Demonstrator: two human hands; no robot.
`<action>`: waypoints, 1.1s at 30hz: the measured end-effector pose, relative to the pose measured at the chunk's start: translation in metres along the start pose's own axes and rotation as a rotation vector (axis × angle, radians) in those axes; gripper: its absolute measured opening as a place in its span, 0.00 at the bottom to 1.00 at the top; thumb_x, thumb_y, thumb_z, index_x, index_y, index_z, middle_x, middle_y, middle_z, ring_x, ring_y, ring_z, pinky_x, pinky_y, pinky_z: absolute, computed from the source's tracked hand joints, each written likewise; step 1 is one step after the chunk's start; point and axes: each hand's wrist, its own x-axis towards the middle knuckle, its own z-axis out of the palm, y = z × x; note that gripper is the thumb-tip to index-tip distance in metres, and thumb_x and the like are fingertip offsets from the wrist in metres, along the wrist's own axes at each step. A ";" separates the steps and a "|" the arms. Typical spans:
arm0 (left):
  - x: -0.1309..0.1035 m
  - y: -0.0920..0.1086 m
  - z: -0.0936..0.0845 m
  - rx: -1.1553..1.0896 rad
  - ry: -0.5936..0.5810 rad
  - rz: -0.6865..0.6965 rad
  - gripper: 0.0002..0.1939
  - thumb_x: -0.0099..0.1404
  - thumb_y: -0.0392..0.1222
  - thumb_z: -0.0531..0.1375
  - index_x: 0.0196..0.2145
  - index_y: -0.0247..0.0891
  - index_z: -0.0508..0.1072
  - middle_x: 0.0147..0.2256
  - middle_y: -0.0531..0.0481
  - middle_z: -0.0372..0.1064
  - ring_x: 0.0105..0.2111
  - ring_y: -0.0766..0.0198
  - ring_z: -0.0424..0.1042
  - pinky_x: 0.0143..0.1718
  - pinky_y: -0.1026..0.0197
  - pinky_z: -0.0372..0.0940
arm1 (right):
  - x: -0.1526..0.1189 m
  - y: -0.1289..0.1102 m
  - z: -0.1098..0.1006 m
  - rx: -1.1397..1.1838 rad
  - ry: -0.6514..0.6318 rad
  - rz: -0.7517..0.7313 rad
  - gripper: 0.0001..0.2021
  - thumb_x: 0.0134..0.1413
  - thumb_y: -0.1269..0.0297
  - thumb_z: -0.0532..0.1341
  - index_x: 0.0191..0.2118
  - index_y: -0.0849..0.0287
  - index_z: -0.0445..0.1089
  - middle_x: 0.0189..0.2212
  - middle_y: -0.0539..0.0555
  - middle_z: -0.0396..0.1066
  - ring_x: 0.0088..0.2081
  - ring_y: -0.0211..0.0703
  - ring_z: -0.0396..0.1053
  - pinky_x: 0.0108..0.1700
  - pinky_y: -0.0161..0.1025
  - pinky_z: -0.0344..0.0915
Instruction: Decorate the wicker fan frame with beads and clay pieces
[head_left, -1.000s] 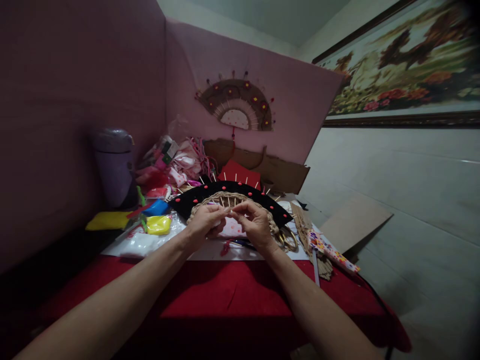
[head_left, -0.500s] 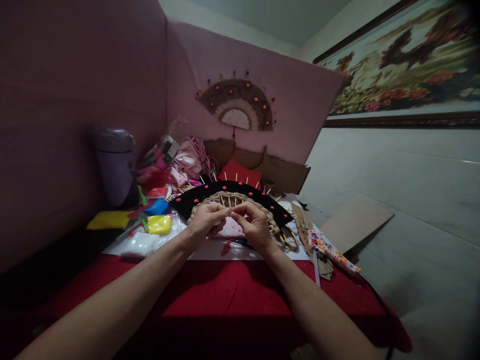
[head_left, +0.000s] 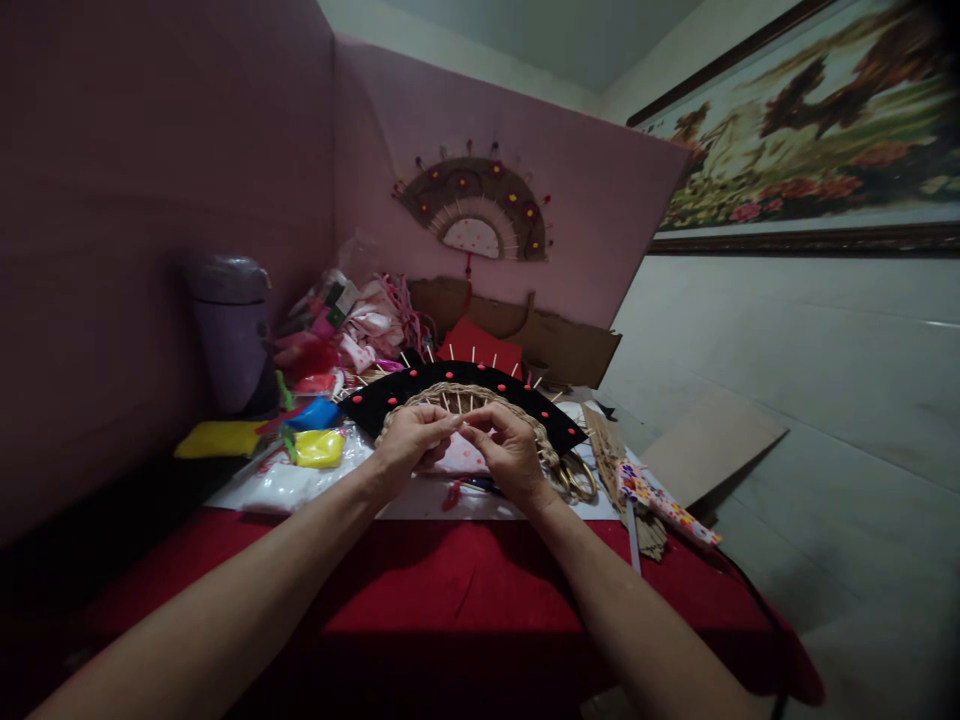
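My left hand [head_left: 412, 440] and my right hand [head_left: 506, 448] meet fingertip to fingertip above the near side of a craft fan. Both are pinched closed, and whatever lies between the fingers is too small to make out. The fan's black arc [head_left: 480, 376] carries several red dots, with pale sticks poking out past its upper edge. A braided cord [head_left: 517, 410] runs along the inner curve. Below my fingers shows a pale, dotted half-round centre [head_left: 459, 458], partly covered by the hands. A small red tassel-like piece [head_left: 452, 495] lies just in front.
Left of the fan lie yellow [head_left: 319, 449] and blue [head_left: 315, 414] packets, a white bag [head_left: 281, 485] and a purple flask [head_left: 231, 335]. On the right are scissors [head_left: 577, 478], corrugated cardboard [head_left: 606, 445] and a flowered strip [head_left: 667, 503]. Another fan [head_left: 480, 205] hangs on the pink board [head_left: 600, 190].
Almost nothing differs. Both hands keep the same pinch in the same place, and the fan has not moved.
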 end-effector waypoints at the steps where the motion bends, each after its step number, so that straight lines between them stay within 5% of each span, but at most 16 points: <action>1: 0.000 0.000 0.000 -0.002 0.003 -0.001 0.18 0.50 0.52 0.65 0.22 0.35 0.64 0.12 0.60 0.53 0.11 0.77 0.46 0.12 0.71 0.40 | 0.000 0.000 0.000 0.000 0.002 -0.001 0.04 0.52 0.64 0.62 0.31 0.58 0.71 0.25 0.49 0.66 0.28 0.37 0.63 0.31 0.35 0.60; 13: 0.000 0.001 0.001 -0.012 -0.004 -0.010 0.20 0.50 0.55 0.64 0.22 0.35 0.64 0.11 0.61 0.52 0.11 0.77 0.46 0.12 0.71 0.39 | 0.000 -0.001 -0.001 0.002 0.019 0.013 0.05 0.52 0.62 0.61 0.30 0.58 0.71 0.26 0.50 0.67 0.29 0.37 0.64 0.31 0.35 0.61; 24: 0.002 -0.001 0.004 0.104 0.024 0.041 0.21 0.52 0.58 0.62 0.27 0.34 0.66 0.10 0.62 0.50 0.10 0.77 0.45 0.11 0.71 0.39 | 0.013 0.003 -0.004 0.514 0.162 0.442 0.11 0.41 0.59 0.66 0.29 0.60 0.68 0.19 0.46 0.64 0.19 0.33 0.60 0.14 0.30 0.59; 33: 0.001 0.001 0.007 0.161 0.051 0.061 0.21 0.49 0.56 0.63 0.24 0.34 0.66 0.13 0.63 0.48 0.12 0.77 0.45 0.13 0.71 0.42 | 0.037 -0.001 -0.049 0.585 0.232 0.663 0.11 0.36 0.63 0.68 0.28 0.61 0.68 0.22 0.48 0.67 0.20 0.31 0.62 0.16 0.27 0.56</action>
